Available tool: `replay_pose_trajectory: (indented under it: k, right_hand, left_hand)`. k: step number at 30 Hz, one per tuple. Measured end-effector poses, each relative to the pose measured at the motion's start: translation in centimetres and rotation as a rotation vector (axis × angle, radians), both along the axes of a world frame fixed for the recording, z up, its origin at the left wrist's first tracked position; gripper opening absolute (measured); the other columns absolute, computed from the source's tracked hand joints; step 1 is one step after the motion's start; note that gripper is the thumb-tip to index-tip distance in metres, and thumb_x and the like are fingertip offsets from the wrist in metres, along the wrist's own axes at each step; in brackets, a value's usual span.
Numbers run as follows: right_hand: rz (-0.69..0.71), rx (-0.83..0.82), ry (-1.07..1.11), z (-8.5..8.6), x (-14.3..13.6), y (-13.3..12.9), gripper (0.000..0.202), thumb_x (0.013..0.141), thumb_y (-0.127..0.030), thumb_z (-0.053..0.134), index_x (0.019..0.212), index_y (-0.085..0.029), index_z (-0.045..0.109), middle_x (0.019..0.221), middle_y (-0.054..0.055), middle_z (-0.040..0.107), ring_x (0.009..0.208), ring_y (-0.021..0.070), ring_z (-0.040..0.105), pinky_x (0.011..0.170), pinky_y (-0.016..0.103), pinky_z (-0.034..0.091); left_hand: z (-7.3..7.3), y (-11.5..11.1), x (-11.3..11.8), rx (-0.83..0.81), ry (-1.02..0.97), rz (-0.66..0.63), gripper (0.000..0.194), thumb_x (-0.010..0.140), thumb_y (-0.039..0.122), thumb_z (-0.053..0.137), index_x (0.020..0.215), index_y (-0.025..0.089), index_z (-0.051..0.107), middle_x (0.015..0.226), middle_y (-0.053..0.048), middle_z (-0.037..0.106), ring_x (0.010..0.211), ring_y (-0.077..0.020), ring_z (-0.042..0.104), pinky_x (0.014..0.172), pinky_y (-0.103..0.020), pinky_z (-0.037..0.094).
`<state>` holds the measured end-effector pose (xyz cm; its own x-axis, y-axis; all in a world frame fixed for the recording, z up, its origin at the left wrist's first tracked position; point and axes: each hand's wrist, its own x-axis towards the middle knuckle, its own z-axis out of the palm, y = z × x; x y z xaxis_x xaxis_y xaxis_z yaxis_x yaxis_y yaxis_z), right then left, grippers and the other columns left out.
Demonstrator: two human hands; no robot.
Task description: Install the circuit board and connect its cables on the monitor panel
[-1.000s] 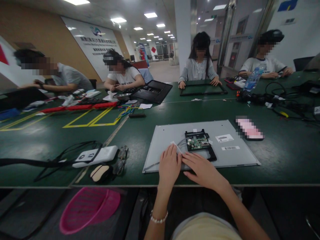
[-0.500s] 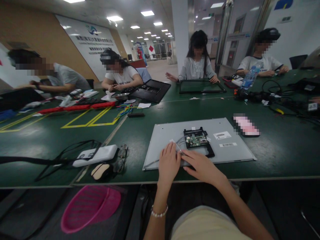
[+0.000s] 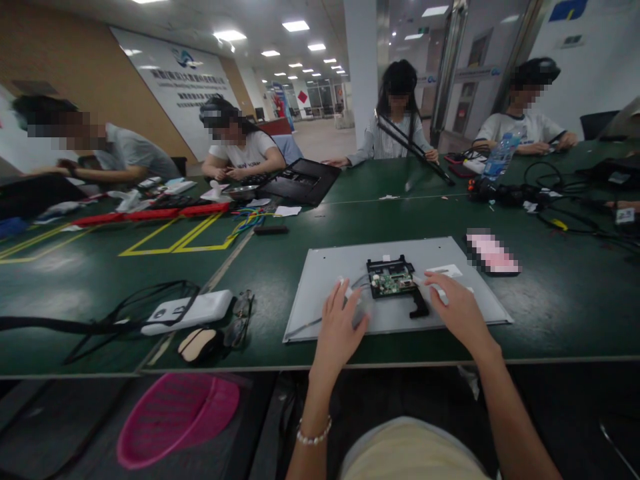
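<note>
We log left hand (image 3: 343,327): fingers loosely spread, no grip that we see, over the near left part of the grey panel (image 3: 333,267). Right hand (image 3: 459,307): thumb and fingers parted, over the panel's right part; contact we can't tell. Circuit board (image 3: 389,285) in black bracket (image 3: 419,308) between both hands. Phone (image 3: 493,253) beyond right hand, rightward; mouse (image 3: 199,345) well left of left hand.
</note>
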<state>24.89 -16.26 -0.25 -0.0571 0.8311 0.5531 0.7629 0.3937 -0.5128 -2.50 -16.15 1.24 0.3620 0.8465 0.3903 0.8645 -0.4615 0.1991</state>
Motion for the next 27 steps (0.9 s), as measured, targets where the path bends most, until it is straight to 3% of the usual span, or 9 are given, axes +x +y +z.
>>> replay_pose_trajectory:
  k: [2, 5, 8, 14, 20, 27]
  right_hand:
    - [0.009, -0.051, -0.062, -0.9, 1.0, 0.0, 0.028, 0.094, -0.024, 0.040, 0.106, -0.020, 0.065, 0.130, 0.010, 0.062, 0.121, 0.0260, 0.057, 0.105, 0.049, 0.045]
    - [0.064, -0.145, -0.151, -2.0, 1.3, -0.3, 0.037, 0.097, -0.029, 0.036, 0.120, -0.019, 0.063, 0.137, 0.010, 0.058, 0.128, 0.0253, 0.051, 0.109, 0.049, 0.041]
    - [0.083, -0.210, -0.239, -2.3, 0.9, -0.7, 0.044, 0.099, -0.032, 0.032, 0.134, -0.020, 0.055, 0.146, 0.007, 0.050, 0.136, 0.0252, 0.043, 0.112, 0.049, 0.035]
    - [0.043, -0.251, -0.330, -2.1, 0.2, -0.9, 0.048, 0.100, -0.035, 0.026, 0.142, -0.022, 0.047, 0.153, 0.003, 0.039, 0.142, 0.0239, 0.033, 0.114, 0.048, 0.033]
    - [0.009, -0.232, -0.331, -2.4, 0.2, -0.8, 0.052, 0.100, -0.038, 0.027, 0.144, -0.016, 0.043, 0.149, 0.008, 0.045, 0.140, 0.0243, 0.037, 0.114, 0.046, 0.032]
    - [-0.025, -0.187, -0.300, -2.7, 0.2, -0.8, 0.053, 0.099, -0.040, 0.029, 0.143, -0.014, 0.043, 0.147, 0.011, 0.047, 0.136, 0.0247, 0.043, 0.113, 0.045, 0.035]
  left_hand:
    - [0.3, -0.3, 0.0, -0.043, 0.006, -0.069, 0.034, 0.093, 0.025, 0.052, 0.127, 0.026, 0.055, 0.155, -0.007, 0.033, 0.147, -0.0258, 0.020, 0.117, -0.050, 0.025]
    - [0.4, -0.4, 0.1, -0.099, 0.035, -0.107, 0.025, 0.094, 0.025, 0.049, 0.116, 0.028, 0.061, 0.154, -0.003, 0.036, 0.146, -0.0249, 0.023, 0.117, -0.053, 0.021]
    - [0.2, -0.4, 0.1, -0.115, 0.035, -0.081, 0.026, 0.097, 0.029, 0.046, 0.120, 0.027, 0.059, 0.152, -0.004, 0.039, 0.145, -0.0241, 0.025, 0.117, -0.053, 0.022]
    - [0.0, -0.2, 0.1, -0.136, 0.041, -0.041, 0.032, 0.098, 0.030, 0.044, 0.128, 0.024, 0.053, 0.144, -0.007, 0.049, 0.139, -0.0229, 0.036, 0.115, -0.052, 0.026]
    - [-0.3, -0.2, 0.2, -0.098, 0.045, -0.023, 0.039, 0.098, 0.029, 0.043, 0.136, 0.018, 0.045, 0.142, -0.010, 0.051, 0.136, -0.0222, 0.041, 0.115, -0.048, 0.029]
    - [-1.4, 0.3, -0.1, 0.052, -0.018, 0.167, 0.042, 0.097, 0.032, 0.043, 0.136, 0.015, 0.045, 0.140, -0.015, 0.052, 0.133, -0.0278, 0.046, 0.110, -0.049, 0.035]
